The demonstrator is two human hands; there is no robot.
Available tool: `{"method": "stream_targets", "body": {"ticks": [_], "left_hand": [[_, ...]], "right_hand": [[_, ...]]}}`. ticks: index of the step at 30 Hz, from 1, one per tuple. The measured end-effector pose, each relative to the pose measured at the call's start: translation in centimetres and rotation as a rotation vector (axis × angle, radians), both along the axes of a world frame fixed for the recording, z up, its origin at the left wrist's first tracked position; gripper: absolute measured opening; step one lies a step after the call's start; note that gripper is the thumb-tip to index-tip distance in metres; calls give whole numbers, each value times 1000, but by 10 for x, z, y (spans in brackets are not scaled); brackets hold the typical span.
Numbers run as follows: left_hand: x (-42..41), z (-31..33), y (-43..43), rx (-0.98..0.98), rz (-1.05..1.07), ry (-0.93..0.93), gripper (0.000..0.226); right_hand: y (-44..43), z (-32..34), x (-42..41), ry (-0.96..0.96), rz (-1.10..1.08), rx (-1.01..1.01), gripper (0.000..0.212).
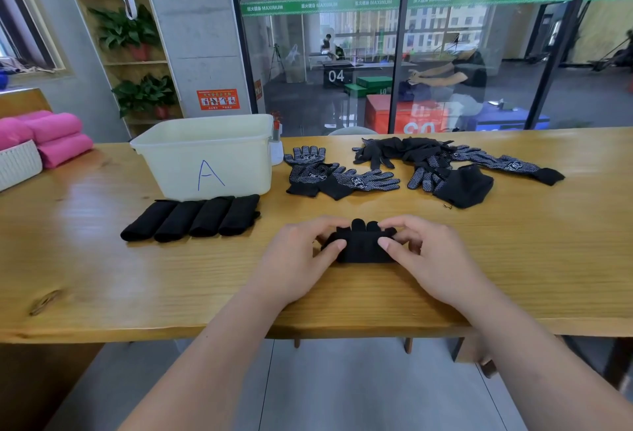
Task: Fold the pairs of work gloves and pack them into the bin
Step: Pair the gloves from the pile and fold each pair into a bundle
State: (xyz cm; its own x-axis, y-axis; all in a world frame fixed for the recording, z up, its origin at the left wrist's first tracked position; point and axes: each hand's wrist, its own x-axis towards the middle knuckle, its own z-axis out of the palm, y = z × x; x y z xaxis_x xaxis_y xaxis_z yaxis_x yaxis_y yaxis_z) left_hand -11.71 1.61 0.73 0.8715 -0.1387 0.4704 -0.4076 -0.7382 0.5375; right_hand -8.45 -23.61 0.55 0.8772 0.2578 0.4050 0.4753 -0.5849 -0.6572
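Both of my hands are on the glove bundle [361, 247], which lies on the counter [137, 280] close to its near edge, right in front of me. My left hand [298, 256] grips the bundle's left end, thumb on the near side and fingers curled over the top. My right hand [424, 256] grips the right end the same way. The bundle is black and folded short, and a few rounded glove fingertips stick out of its far side between my hands.

Further back and to the left, four folded bundles [191, 220] lie side by side in a row, touching one another. Just behind them stands the bin [212, 156], pale plastic with a blue letter A drawn on its front wall. I cannot see its inside from here.

To the right of the bin lie three dotted gloves [329, 173], flat and overlapping. Further right is a loose pile of gloves [445, 167], some dotted side up and some plain black, spread towards the counter's far edge.

At the far left are pink rolls [51, 136] beside a white basket [17, 163]. Behind the counter runs a glass wall [376, 54], with a shelf of potted plants [137, 37] to its left.
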Motion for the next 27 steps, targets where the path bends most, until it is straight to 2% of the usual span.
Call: {"method": "stream_targets", "body": {"ticks": [4,8,11,17,21,24,27], "left_hand": [[5,-3,-1,125,31,-74,28],[8,-6,0,182,10,-198,18],[9,-9,-1,205,21,-172,19],[9,-7,-4,317,36,-100,39],[10,-6,-1,278,27,-61,38],[8,-4,-1,232,27,-40,35],[6,-4,-1,155,58,-19,35]], "right_hand": [[4,-1,-1,-210,-143,-221,28],[6,-6,-5,-387,-127,-328,22],[8,-9,-4,-453,-131,-424,23],[11,-5,-7,-352,-150,-487,37],[9,-1,-7,-291,-111,-490,38],[7,-2,-6,-229,-79,-416,40],[3,-2,-5,-114,-39,-241,41]]}}
